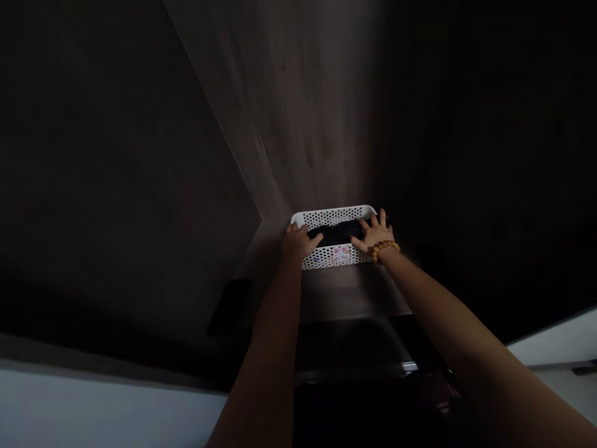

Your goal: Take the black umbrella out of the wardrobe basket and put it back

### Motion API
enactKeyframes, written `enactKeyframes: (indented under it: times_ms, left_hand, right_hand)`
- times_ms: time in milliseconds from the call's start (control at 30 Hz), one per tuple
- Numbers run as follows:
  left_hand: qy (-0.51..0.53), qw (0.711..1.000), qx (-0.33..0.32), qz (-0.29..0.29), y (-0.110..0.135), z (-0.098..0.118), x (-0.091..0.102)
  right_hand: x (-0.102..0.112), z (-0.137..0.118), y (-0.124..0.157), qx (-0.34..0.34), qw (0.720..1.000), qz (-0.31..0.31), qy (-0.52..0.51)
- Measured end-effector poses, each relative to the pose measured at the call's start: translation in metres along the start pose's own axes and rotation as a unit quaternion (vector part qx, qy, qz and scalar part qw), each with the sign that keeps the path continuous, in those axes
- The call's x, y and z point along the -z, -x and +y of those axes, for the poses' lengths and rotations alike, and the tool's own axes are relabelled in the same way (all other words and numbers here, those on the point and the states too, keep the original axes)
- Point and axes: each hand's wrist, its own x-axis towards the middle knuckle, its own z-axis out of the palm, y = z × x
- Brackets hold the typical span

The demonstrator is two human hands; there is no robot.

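Basket: white perforated plastic basket [334, 218], centre of frame
Contents: black cloth [333, 234]
Left: left hand [295, 242] on near rim, grip unclear
Right: right hand [375, 236] spread wide on rim

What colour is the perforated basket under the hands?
White: the perforated basket shows best in the head view, with a pink sticker on its front wall.

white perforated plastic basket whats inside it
Dark crumpled fabric lies inside the white perforated plastic basket, between the left hand and right hand; anything beneath the fabric is hidden.
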Motion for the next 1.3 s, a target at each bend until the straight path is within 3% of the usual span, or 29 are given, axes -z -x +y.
enactKeyframes:
  times_ms: [267,400,600,767,1100,1233,1300]
  left_hand:
    - [0.013,0.998,-0.016,0.052,-0.08,-0.018,-0.034]
    - [0.027,0.999,-0.01,0.045,-0.111,-0.024,-0.045]
    - [0.045,0.997,-0.02,0.063,-0.144,-0.028,-0.054]
    - [0.067,0.995,-0.012,0.079,-0.157,-0.026,-0.051]
    - [0.105,0.979,0.064,0.16,-0.146,-0.012,-0.044]
    - [0.083,0.972,0.046,0.215,-0.095,-0.017,-0.044]
    - [0.065,0.981,0.015,0.181,-0.05,-0.025,-0.05]
  right_hand:
    - [-0.02,-0.004,-0.075,-0.004,1.0,0.002,0.012]
    - [-0.028,-0.004,-0.102,-0.003,1.0,0.004,0.013]
    - [-0.032,-0.002,-0.13,-0.002,1.0,0.014,0.009]
    - [-0.031,-0.002,-0.146,-0.004,1.0,0.014,0.008]
    - [-0.031,-0.002,-0.153,-0.014,1.0,0.019,0.009]
    - [-0.026,-0.002,-0.15,-0.018,1.0,0.009,0.002]
    - [-0.023,-0.002,-0.148,-0.02,1.0,0.009,-0.004]
